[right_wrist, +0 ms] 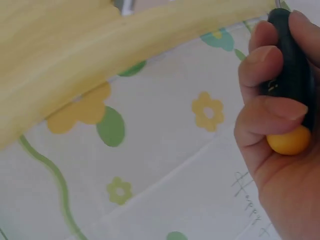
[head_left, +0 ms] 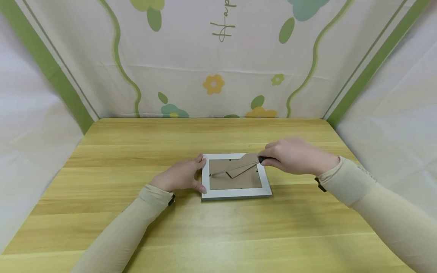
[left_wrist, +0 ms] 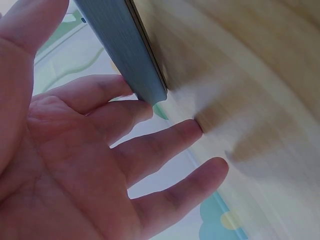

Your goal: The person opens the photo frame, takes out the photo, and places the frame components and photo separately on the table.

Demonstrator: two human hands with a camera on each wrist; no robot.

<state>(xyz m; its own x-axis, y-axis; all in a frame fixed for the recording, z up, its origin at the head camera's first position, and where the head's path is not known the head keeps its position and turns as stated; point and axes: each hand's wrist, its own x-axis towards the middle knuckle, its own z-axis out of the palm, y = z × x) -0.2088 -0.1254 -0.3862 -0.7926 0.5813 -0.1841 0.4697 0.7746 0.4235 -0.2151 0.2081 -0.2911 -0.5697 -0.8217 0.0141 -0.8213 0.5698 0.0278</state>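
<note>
A picture frame (head_left: 235, 193) lies with its back up on the table, a white border round a brown backing board (head_left: 220, 184) with small black tabs and a fold-out stand leg (head_left: 237, 172). My left hand (head_left: 181, 175) grips its left side, thumb at the near corner and fingers at the far one. In the left wrist view two fingertips touch the end of the grey frame edge (left_wrist: 120, 47); the other two are off it. My right hand (head_left: 290, 155) holds a screwdriver (right_wrist: 292, 75) by its dark, yellow-ended handle. Its thin shaft slants across the backing, tip at the left tab.
The wooden table (head_left: 136, 140) stretches out around the frame on all sides. A white cloth (head_left: 191, 53) with flowers and green stripes hangs along the table's back edge, with pale cloth at both sides.
</note>
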